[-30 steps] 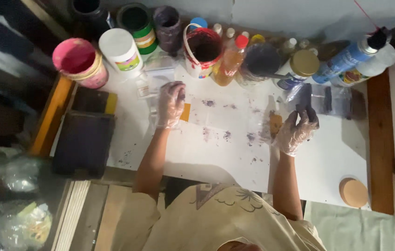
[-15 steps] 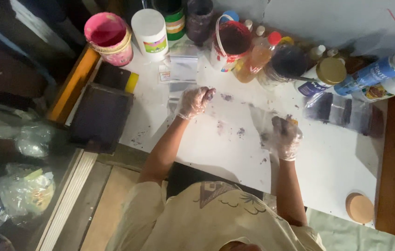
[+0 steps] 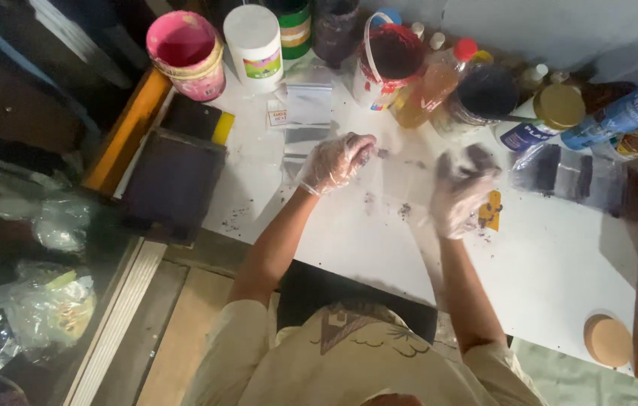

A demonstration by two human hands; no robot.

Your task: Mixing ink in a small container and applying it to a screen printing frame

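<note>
Both hands wear thin clear gloves over a white table [image 3: 559, 271] speckled with dark crumbs. My left hand [image 3: 334, 162] has its fingers pinched together on the edge of a clear plastic bag [image 3: 402, 184] that lies between the hands. My right hand [image 3: 460, 192] is blurred by motion just right of that bag, with dark stains on its fingertips; what it grips cannot be made out. A small yellow-orange piece [image 3: 490, 210] lies on the table against the right hand.
Along the back stand a pink bucket [image 3: 184, 45], a white jar [image 3: 255, 45], a red-stained bucket [image 3: 387, 60], an orange bottle [image 3: 432, 86], a dark jar [image 3: 484, 94] and a blue spray can [image 3: 627, 113]. A dark framed screen [image 3: 176, 177] lies left, a wooden disc [image 3: 608, 340] right.
The view has shifted left. My left hand stayed near the table's middle with fingers pinched; my right hand rose and moved towards the bag, now blurred.
</note>
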